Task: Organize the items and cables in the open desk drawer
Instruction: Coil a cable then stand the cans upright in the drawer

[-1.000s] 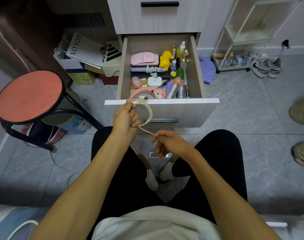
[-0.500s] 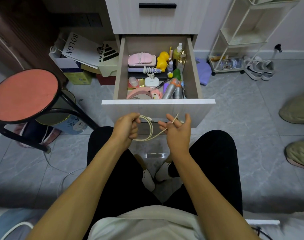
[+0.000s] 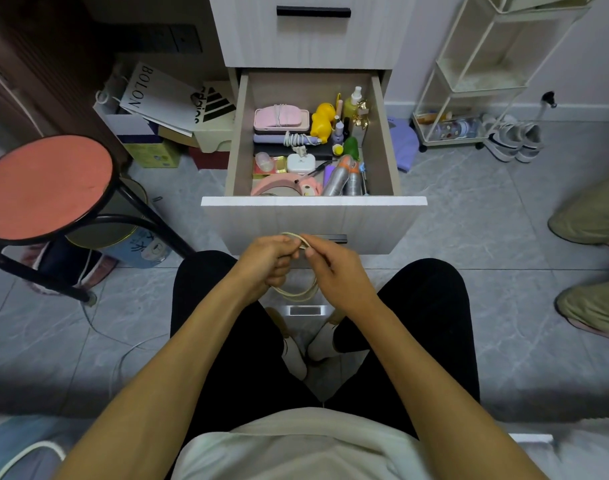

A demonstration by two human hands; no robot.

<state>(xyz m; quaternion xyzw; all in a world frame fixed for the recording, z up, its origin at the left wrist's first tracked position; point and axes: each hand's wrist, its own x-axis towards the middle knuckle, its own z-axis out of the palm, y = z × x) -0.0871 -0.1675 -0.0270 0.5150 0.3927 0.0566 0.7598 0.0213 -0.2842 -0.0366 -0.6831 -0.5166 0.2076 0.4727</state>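
An open drawer holds a pink case, yellow duck toy, white charger, pink tape roll and two metal cans. It stands over a grey tiled floor. A red-topped stool stands on the floor to its left.

Stool left of drawer, rack right

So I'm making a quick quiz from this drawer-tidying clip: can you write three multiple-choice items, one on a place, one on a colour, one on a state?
1. Where is the cream cable?
A. in the drawer
B. in both hands, in front of the drawer
C. on the stool

2. What colour is the stool seat?
A. green
B. white
C. salmon red

3. How is the lower drawer?
A. pulled open
B. closed
C. removed

Answers:
1 B: the left hand and right hand grip the looped cable.
2 C: the round seat shows salmon red.
3 A: its contents lie in view.
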